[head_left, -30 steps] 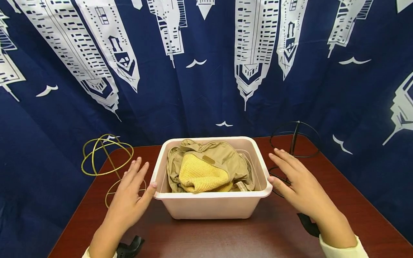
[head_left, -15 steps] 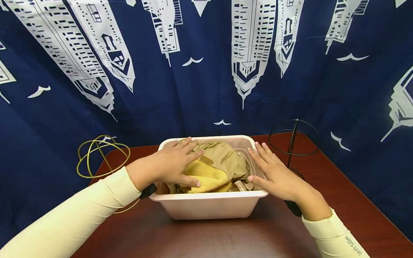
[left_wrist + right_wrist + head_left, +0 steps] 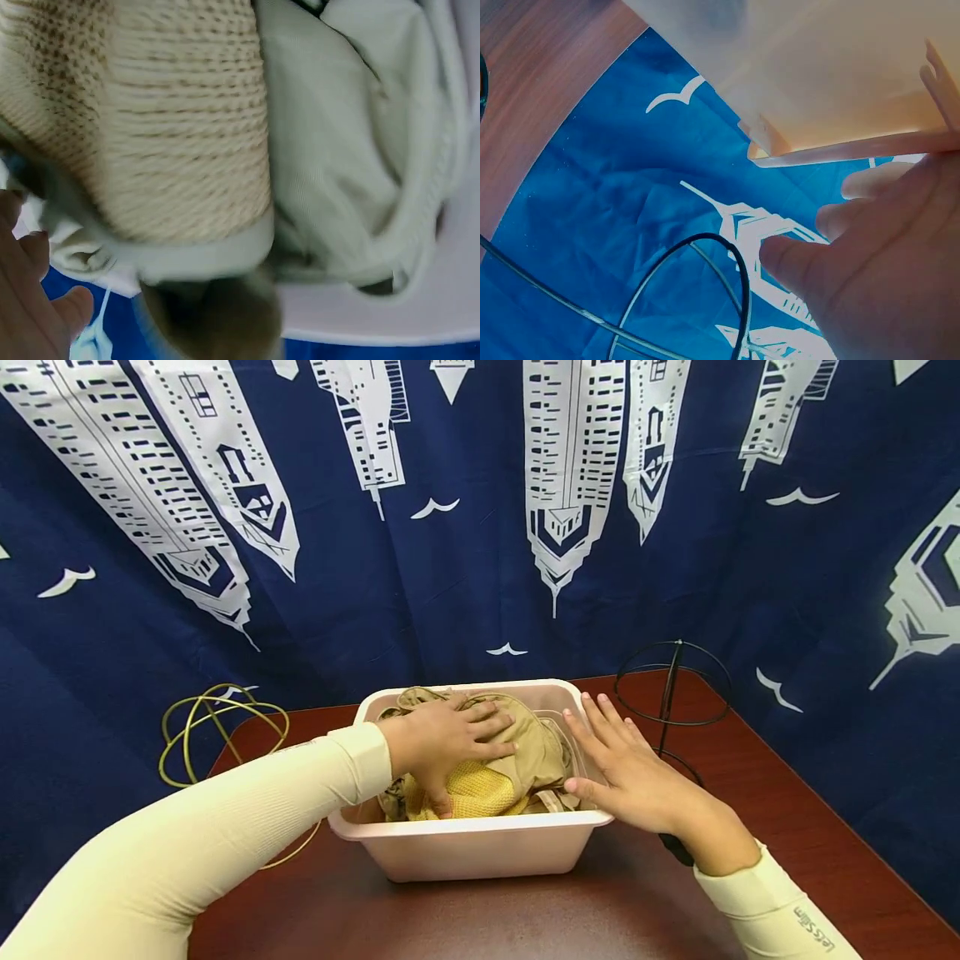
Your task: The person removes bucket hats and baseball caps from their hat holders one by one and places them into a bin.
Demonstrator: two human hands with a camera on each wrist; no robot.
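A pale pink plastic tub (image 3: 480, 853) stands on the table, holding a crumpled khaki cloth item (image 3: 542, 747) with a yellow knit-textured part (image 3: 482, 792). Reaching in from the left, my left hand (image 3: 450, 739) lies over both fabrics with its fingers spread and its thumb down at the yellow part. The left wrist view shows the knit (image 3: 180, 120) and khaki folds (image 3: 337, 142) up close. At the tub's right rim my right hand (image 3: 633, 768) is held with fingers straight and apart, holding nothing. From the right wrist, its fingers overlap the tub's outer edge (image 3: 832, 146).
A yellow wire stand (image 3: 217, 727) is left of the tub, and a black wire stand (image 3: 667, 702) is behind my right hand. The reddish-brown table (image 3: 525, 918) ends at a blue curtain (image 3: 465, 568) printed with white buildings.
My left hand has moved right from outside the tub's left rim onto the fabrics inside. My right hand has shifted left to the right rim. The view has shifted slightly.
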